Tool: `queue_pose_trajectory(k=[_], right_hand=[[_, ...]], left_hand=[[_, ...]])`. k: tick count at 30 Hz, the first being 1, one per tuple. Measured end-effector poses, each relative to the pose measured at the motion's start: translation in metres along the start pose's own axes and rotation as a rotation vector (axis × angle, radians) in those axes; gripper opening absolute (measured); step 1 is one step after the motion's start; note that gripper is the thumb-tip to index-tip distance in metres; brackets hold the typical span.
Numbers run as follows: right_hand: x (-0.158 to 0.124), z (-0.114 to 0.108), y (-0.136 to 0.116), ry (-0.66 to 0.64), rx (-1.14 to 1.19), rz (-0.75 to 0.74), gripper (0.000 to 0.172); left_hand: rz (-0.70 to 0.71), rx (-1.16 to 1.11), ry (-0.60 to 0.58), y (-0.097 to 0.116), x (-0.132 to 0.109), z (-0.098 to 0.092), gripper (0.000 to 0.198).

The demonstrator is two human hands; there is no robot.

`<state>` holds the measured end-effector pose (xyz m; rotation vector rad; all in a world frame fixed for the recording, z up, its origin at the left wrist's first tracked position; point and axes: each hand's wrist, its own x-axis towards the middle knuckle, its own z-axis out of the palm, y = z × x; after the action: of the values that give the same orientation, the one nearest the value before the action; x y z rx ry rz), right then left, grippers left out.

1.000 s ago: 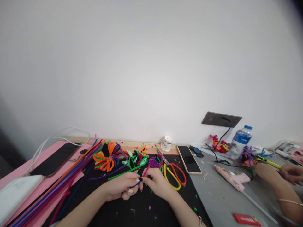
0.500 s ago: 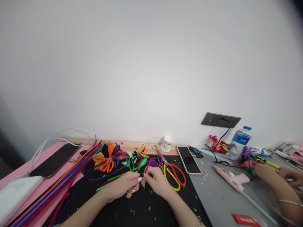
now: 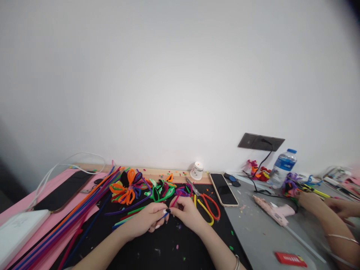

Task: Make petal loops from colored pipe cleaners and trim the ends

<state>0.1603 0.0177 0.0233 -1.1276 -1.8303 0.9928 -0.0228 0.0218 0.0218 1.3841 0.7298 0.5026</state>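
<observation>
Over the black mat (image 3: 157, 255), the fingertips of my left hand (image 3: 146, 220) and my right hand (image 3: 188, 216) meet, both pinched closed. A pink pipe cleaner (image 3: 176, 200) sticks up from the fingers of my right hand. A bit of blue pipe cleaner (image 3: 165, 215) shows at my left fingertips; the rest is hidden. Just beyond my hands lie a looped orange pipe-cleaner flower (image 3: 131, 189), green pipe-cleaner loops (image 3: 161, 191) and a purple looped piece (image 3: 184, 190). Scissors with yellow and red handles (image 3: 206, 206) rest right of my right hand.
Long pipe cleaners (image 3: 73, 217) lie on the left by a dark phone (image 3: 64, 190) and a white box (image 3: 24, 232). To the right are another phone (image 3: 224, 190), a pink glue gun (image 3: 274, 213), a water bottle (image 3: 284, 167) and a co-worker's arms (image 3: 323, 213). A paper cup (image 3: 197, 171) stands behind.
My hands stay together with small finger movements. More of the pink pipe cleaner and the blue bit now show between my fingers. The view has shifted slightly.
</observation>
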Motion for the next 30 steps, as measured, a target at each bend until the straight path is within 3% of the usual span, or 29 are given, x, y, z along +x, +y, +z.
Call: queue_pose_trajectory(k=[6,14,22,30], right_hand=[[0.000,-0.003,-0.005,-0.017,0.055,-0.038,0.010],[-0.001,-0.003,-0.007,-0.044,-0.085,-0.131,0.013],[-0.001,-0.002,-0.011,0.085,-0.085,-0.183,0.009],[-0.001,0.003,-0.016,0.113,-0.087,-0.207,0.014]], left_hand=[[-0.006,-0.076,0.013,0.000,0.000,-0.001,0.042],[-0.024,-0.125,0.007,0.003,0.000,-0.001,0.042],[-0.025,-0.215,-0.073,0.005,-0.003,-0.001,0.036],[-0.061,-0.085,-0.033,0.001,-0.002,-0.002,0.034]])
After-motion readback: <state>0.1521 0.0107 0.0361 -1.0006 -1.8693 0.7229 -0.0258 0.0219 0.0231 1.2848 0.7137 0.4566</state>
